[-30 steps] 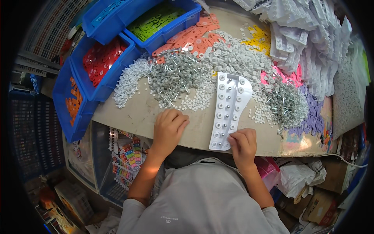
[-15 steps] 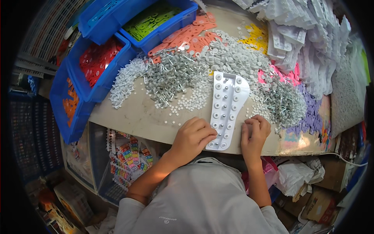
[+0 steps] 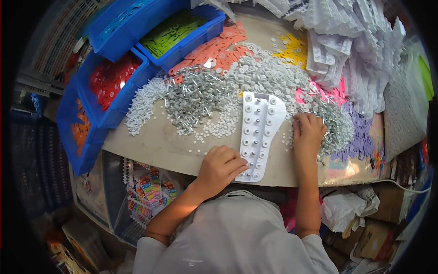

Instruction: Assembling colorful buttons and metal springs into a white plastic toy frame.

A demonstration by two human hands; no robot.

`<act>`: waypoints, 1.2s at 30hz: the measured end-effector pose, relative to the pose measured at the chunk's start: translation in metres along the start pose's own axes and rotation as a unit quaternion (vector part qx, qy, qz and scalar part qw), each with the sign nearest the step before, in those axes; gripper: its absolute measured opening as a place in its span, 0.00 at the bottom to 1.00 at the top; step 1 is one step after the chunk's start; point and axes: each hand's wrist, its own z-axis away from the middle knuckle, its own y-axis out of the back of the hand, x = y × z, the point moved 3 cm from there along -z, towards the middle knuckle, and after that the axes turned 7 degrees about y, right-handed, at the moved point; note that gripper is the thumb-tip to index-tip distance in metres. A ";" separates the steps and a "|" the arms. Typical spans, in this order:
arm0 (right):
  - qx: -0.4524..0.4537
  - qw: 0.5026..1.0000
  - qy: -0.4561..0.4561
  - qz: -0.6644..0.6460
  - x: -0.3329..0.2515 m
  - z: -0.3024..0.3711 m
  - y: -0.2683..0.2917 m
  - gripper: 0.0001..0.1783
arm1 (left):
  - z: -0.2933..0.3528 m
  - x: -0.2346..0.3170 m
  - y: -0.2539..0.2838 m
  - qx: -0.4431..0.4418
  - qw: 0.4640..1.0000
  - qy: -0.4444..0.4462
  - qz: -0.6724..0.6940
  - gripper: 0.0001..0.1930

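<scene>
A long white plastic piece (image 3: 262,141) lies on the table before me. Two rows of round white washers run along its sides, and a line of metal pin heads fills the groove between. My left hand (image 3: 222,166) is closed at its lower left corner, fingers curled and tips on the edge. To the right of the piece, apart from it, my right hand (image 3: 310,134) is at the near edge of a heap of metal pins (image 3: 335,125). Its fingers are curled together; anything in them is hidden.
Farther back lie a heap of white washers (image 3: 269,75) and another pin heap (image 3: 189,98). Blue bins (image 3: 153,68) with coloured strips stand at the left. White plastic pieces (image 3: 351,27) are piled at the back right, with purple strips (image 3: 362,139) below.
My right hand has moved away from the white piece, right and farther, to the pin heap. My left hand stays at the piece's corner. The whole view has shifted slightly.
</scene>
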 end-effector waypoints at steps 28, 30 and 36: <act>-0.165 0.907 -0.014 -0.387 -0.076 0.075 0.048 0.06 | -0.098 -0.039 0.025 0.066 0.988 -0.035 -0.137 0.08; -0.165 0.910 0.003 -0.381 -0.081 0.076 0.045 0.06 | -0.068 -0.022 0.034 0.063 0.997 -0.009 -0.041 0.09; -0.162 0.919 -0.014 -0.359 -0.085 0.079 0.041 0.07 | 0.001 0.003 0.010 -0.106 0.987 0.028 0.117 0.06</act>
